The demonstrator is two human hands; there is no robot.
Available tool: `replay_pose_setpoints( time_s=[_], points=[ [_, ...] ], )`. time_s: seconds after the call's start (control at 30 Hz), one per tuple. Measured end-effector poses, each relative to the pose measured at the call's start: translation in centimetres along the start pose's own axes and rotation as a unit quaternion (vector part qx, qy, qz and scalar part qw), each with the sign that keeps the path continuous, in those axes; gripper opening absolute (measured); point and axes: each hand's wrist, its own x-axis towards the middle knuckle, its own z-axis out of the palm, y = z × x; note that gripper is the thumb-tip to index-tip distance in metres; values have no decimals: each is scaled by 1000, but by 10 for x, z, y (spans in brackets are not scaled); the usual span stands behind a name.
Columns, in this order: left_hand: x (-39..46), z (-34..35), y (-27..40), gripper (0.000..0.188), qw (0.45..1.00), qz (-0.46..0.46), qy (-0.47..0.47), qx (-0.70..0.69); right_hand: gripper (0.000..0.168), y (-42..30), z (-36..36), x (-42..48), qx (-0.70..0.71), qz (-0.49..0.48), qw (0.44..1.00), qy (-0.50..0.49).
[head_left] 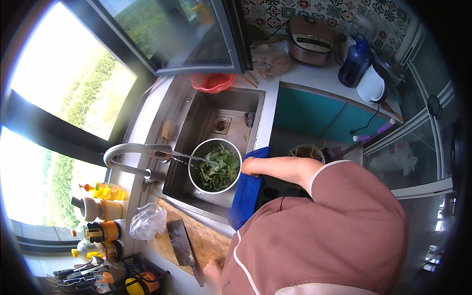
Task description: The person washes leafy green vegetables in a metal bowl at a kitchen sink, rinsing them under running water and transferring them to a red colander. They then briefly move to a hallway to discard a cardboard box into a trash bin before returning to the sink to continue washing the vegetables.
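Note:
Leafy greens (221,166) fill a round white-rimmed bowl (190,173) standing in the metal sink (221,101). Water runs onto them from the pull-out tap (127,148). My right hand (251,166) rests, fingers curled, on a blue cloth (245,193) draped along the sink's front edge, just beside the bowl. Whether it grips the cloth is unclear. My left hand (213,269) is low in the view, partly hidden by my shirt, over the edge of the wooden cutting board (206,236). A cleaver (181,241) lies on that board, its handle close to this hand.
A crumpled plastic bag (149,221) lies at the board's left end. Bottles (107,230) line the windowsill, above a utensil rack (84,274). Behind the sink's far end sits a red basin (213,82) under an open window sash (191,70). A rice cooker (309,40) stands farther along.

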Motion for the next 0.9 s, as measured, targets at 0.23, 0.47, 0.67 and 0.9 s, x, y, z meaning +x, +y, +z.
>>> replay_pose_setpoints(
  time_s=[0.23, 0.47, 0.67, 0.9],
  points=[
    [-4, 1, -3, 28, 998, 28, 43, -43, 36, -6, -4, -4, 5, 22, 1000, 4],
    [0, 13, 1, 26, 999, -16, 18, -42, 37, 0, 2, -11, 17, 10, 999, 46],
    [-1, 12, 3, 30, 995, -60, -54, -56, 35, -9, -18, -40, 63, 5, 995, 73],
    [-1, 1, 3, 26, 997, -10, 9, -70, 37, 1, -7, -35, 48, 0, 996, 70]
  ],
)
